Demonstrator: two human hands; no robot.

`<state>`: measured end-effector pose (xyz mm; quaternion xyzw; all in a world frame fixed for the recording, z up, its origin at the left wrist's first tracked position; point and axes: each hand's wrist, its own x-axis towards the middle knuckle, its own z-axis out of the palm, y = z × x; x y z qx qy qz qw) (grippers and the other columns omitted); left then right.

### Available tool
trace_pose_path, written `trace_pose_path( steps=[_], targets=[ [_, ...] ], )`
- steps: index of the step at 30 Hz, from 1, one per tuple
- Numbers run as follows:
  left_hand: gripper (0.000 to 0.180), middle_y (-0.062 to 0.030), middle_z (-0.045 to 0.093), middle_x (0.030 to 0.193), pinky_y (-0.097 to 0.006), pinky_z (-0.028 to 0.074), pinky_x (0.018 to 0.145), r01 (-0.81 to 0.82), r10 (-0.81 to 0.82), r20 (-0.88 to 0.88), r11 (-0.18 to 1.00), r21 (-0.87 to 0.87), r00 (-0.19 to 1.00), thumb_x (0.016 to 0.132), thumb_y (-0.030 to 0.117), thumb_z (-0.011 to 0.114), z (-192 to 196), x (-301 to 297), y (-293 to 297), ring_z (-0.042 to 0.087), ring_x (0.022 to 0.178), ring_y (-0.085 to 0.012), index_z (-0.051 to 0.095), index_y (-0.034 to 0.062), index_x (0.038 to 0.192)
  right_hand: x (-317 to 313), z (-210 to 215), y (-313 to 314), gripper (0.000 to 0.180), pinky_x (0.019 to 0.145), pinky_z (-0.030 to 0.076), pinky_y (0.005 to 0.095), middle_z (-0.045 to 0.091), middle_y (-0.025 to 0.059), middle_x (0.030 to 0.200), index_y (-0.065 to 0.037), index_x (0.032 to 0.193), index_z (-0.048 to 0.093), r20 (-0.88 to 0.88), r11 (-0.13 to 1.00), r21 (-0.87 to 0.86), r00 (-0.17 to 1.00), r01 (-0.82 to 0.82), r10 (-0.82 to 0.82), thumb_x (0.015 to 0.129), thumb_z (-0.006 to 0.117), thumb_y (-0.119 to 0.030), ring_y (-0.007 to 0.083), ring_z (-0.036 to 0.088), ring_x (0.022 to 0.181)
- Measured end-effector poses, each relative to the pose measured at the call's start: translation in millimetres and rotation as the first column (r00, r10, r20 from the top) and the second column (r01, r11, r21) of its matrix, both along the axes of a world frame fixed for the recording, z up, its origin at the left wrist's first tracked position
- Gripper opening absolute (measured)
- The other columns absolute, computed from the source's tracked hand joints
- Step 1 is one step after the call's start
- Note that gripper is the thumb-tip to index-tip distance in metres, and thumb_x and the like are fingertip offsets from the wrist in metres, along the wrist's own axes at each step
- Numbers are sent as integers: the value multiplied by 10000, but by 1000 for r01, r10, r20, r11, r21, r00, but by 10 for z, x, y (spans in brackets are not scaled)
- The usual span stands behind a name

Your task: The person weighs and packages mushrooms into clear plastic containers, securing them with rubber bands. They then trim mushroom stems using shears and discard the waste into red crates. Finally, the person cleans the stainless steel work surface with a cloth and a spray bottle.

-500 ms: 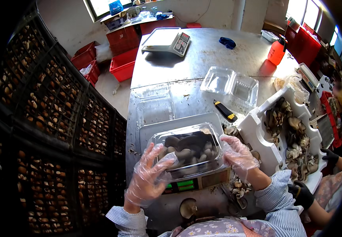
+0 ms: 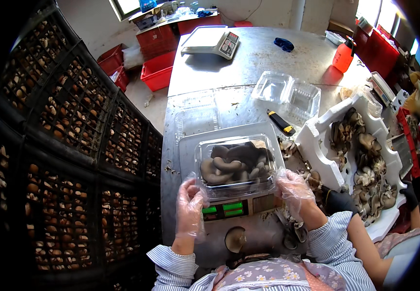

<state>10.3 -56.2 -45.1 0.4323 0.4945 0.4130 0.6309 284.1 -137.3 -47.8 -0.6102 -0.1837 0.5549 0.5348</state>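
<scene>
Clear plastic gloves cover both of the person's hands in the lower middle of the frame. The left hand (image 2: 189, 206) is at the near left corner of a see-through container (image 2: 234, 192), its fingers curled inward beside the rim. The right hand (image 2: 294, 191) is at the near right corner, fingers bent close to the edge. I cannot tell whether either hand pinches the plastic or only rests against it.

That container sits at the centre of the frame, level on the grey platform of a scale (image 2: 186, 151), whose green display (image 2: 233, 207) glows just below it. Grey-brown mushrooms (image 2: 229, 165) fill it, some long and curved.

Above and to the right of the scale, a black and yellow utility knife (image 2: 281, 123) lies on the metal table (image 2: 248, 58), near an opened clear clamshell (image 2: 272, 87). A white foam box (image 2: 322, 162), holding more mushrooms in clusters, takes up the right side of the frame; a co-worker's black-gloved hand (image 2: 338, 201) is beside its near end. An orange spray bottle (image 2: 343, 59) stands at the upper right, a second scale (image 2: 202, 40) at the upper centre, and black crates (image 2: 74, 150) line the left.
</scene>
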Motion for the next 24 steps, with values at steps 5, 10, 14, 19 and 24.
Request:
trace_pose_path(
  steps=[5,10,14,19,24],
  targets=[
    [114,-67,579,893,-324,578,702,103,-92,114,990,-98,989,926,34,573,-5,-121,124,630,729,-167,515,34,1024,-9,-14,-58,89,659,506,272,564,3,809,-83,981,577,48,991,-83,993,-107,112,966,632,-151,128,595,731],
    [91,-76,603,829,-378,594,712,94,-72,136,982,-161,988,913,13,594,-106,-111,245,705,720,-242,506,35,921,9,-238,-112,147,629,540,301,622,56,815,-70,999,565,-47,997,76,998,-28,31,926,679,-129,163,631,664],
    [142,-107,629,833,-392,609,708,81,-64,108,984,-161,992,886,-3,643,-82,-70,320,726,745,-284,505,27,897,-1,-329,-136,148,518,528,279,671,131,817,-22,935,607,-13,996,80,999,34,-33,883,723,-99,184,636,586],
    [187,-112,609,830,-406,626,679,174,-156,104,966,-193,982,853,-28,669,-180,-185,554,726,763,-310,505,-1,938,-93,-110,-44,129,586,577,292,678,151,815,22,896,593,-38,1000,4,999,21,-21,868,699,-47,221,682,678],
    [488,-218,661,942,-382,624,651,317,-329,-23,923,-218,944,794,-63,690,26,-172,729,721,748,-313,480,-32,1233,-79,-154,-28,227,570,590,320,642,143,814,-24,996,518,-102,998,16,993,55,-53,845,683,17,248,675,689]
  ],
)
